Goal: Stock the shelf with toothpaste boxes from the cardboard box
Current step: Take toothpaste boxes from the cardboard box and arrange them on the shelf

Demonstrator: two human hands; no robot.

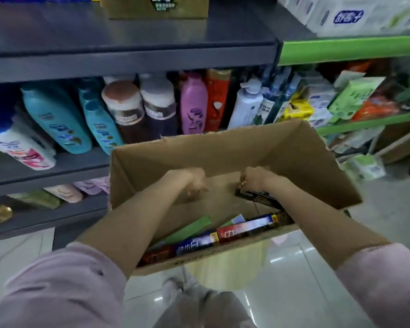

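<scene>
We see a brown corrugated cardboard box (223,152), matt and slightly rough, its rim torn. Inside lie glossy printed paperboard toothpaste boxes (245,228) in red and blue. The dark grey shelf (128,60) looks like smooth painted metal. The teal, pink and white bottles (57,119) are shiny plastic. The pale floor tiles (294,268) gleam. Our pink sleeves (57,292) are soft matt cloth.

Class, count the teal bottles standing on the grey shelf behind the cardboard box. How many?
2. One large teal bottle stands left; a second teal bottle stands right beside it, its foot hidden behind the cardboard box. More may be hidden behind them.
</scene>
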